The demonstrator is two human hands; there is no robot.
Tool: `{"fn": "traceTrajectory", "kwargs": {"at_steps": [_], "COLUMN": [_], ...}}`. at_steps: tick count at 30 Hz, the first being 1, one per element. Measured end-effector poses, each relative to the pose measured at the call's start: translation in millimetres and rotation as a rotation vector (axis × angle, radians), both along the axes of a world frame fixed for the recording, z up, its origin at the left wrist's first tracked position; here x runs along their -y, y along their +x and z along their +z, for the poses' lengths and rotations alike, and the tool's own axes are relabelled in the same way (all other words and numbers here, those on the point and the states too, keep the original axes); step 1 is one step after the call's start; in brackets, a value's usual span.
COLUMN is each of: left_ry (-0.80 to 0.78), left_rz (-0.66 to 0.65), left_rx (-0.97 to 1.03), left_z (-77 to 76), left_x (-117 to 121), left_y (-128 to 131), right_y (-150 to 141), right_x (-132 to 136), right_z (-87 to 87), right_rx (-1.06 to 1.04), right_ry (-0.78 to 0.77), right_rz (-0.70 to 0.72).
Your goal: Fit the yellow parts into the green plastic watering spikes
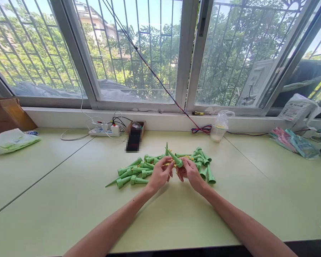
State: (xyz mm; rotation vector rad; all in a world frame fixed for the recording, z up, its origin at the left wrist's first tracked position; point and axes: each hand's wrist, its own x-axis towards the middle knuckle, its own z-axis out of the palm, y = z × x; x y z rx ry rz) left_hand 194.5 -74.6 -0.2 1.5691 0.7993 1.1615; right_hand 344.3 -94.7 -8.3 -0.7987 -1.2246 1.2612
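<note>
A green plastic watering spike [176,160] is pinched in my right hand [193,174], its pointed end tilted up and to the left. My left hand [160,174] is beside the spike's wide end, thumb and fingertips pressed together. A bit of yellow shows at those fingertips, too small to make out clearly. Left of my hands lies a pile of similar green spikes [139,180] with ribbed caps. More green spikes [210,176] lie to the right. Small yellow pieces [186,156] are scattered behind my hands, partly hidden by them.
Behind the pile stands a small box [143,130] with a blurred dark item before it. A power strip [105,132] with cables is to its left. A plastic cup [218,131] in a bag stands back right. Plastic packets [294,142] lie far right, a tissue pack [16,140] far left.
</note>
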Motion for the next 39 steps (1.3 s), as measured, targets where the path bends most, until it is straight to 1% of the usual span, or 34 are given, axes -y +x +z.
{"fn": "traceTrajectory", "kwargs": {"at_steps": [3, 5, 10, 13, 15, 20, 24, 29, 39], "left_ry": [0.015, 0.025, 0.062, 0.099, 0.137, 0.261, 0.329, 0.344, 0.399], "left_rz": [0.014, 0.036, 0.074, 0.084, 0.099, 0.139, 0.134, 0.105, 0.133], "left_rx": [-0.026, -0.045, -0.108, -0.156, -0.194, -0.322, -0.405, -0.448, -0.488], "left_z": [0.6, 1.5, 1.5, -0.8, -2.2, -2.3, -0.4, -0.3, -1.4], "left_x": [1.0, 1.6, 2.0, 1.6, 1.6, 3.7, 6.0, 6.6, 7.5], "left_y": [-0.1, -0.6, -1.5, -1.7, -2.0, -3.0, -3.4, -3.3, -4.8], "right_y": [-0.2, -0.8, -0.8, -0.1, -0.1, -0.8, -0.5, 0.0, -0.5], "right_x": [-1.1, -1.9, -0.3, 2.5, 3.7, 3.8, 4.4, 6.2, 6.4], "right_z": [-1.1, -2.9, -5.9, -4.6, -3.6, -3.8, -3.9, -1.9, -3.7], "right_rx": [0.037, 0.09, 0.303, 0.403, 0.434, 0.441, 0.43, 0.451, 0.458], "right_ry": [-0.029, -0.026, 0.096, 0.161, 0.174, 0.169, 0.175, 0.168, 0.178], "right_rz": [-0.007, -0.051, -0.184, -0.226, -0.236, -0.258, -0.263, -0.269, -0.232]}}
